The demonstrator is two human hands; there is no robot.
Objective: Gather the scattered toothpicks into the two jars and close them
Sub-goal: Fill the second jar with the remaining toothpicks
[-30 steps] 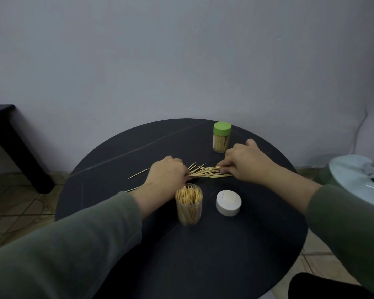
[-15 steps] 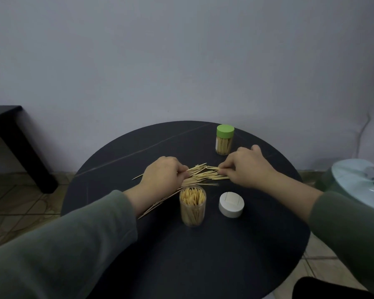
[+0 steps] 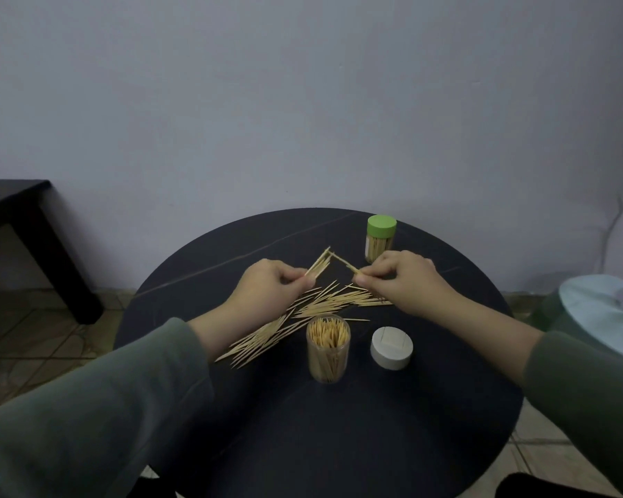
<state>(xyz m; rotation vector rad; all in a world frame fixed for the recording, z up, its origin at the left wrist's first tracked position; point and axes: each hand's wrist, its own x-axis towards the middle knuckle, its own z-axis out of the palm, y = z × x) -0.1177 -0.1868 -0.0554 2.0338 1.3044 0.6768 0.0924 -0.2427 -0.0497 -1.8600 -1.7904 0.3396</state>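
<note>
Round black tabletop, two hands up over the middle of it. Left hand lifted a bit off the surface, fingers pinched narrow on a small bundle of toothpicks that angles up and away. Right hand doing the same thing, fingers squeezed on a second little bundle slanting up toward the left one. Tips of both bundles meeting at the far end, kind of a tent shape.

Under and between the hands: loose toothpick pile spread flat on the tabletop, trailing off in a long streak toward the left forearm. Lots left out there.

Open clear jar standing upright just in front of the pile, packed with toothpicks standing on end, no lid on. White lid sitting flat just beside it on the right, not touching. Second jar with green lid upright at the far side of the tabletop, closed, toothpicks visible inside, right behind the right hand.

Green sleeves on both arms. Dark side table off to the left against the pale wall, tiled floor below, pale round thing poking in at the right edge, can't tell what it is.
</note>
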